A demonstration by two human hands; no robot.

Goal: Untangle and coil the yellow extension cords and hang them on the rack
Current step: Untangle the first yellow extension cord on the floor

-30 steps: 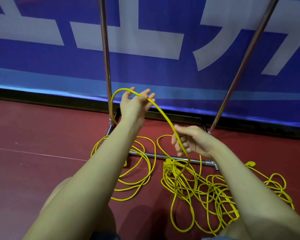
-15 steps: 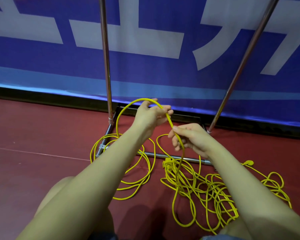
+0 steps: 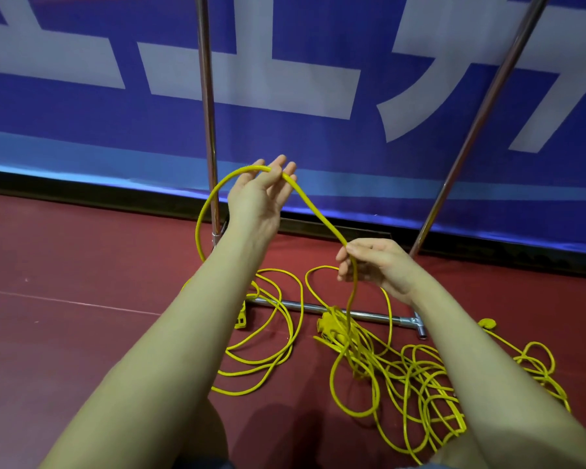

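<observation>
Left hand (image 3: 256, 198), raised far, holds a cord (image 3: 318, 211) loop over loosely curled fingers; right hand (image 3: 374, 265) pinches it nearer; tangle (image 3: 420, 384) right of rack (image 3: 207, 113).

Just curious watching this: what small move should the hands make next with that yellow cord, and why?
Probably the right hand should feed more cord toward the left hand for another loop: the yellow cord arcs between them, while the tangled pile lies uncoiled on the floor.

Cord (image 3: 318, 211) strung between raised left hand (image 3: 256, 194) and lower right hand (image 3: 374, 262). Tangled pile (image 3: 416, 384) on floor (image 3: 65, 265) right; looser loops (image 3: 268, 350) left. Rack (image 3: 352, 314) behind, banner (image 3: 301, 130) beyond.
</observation>
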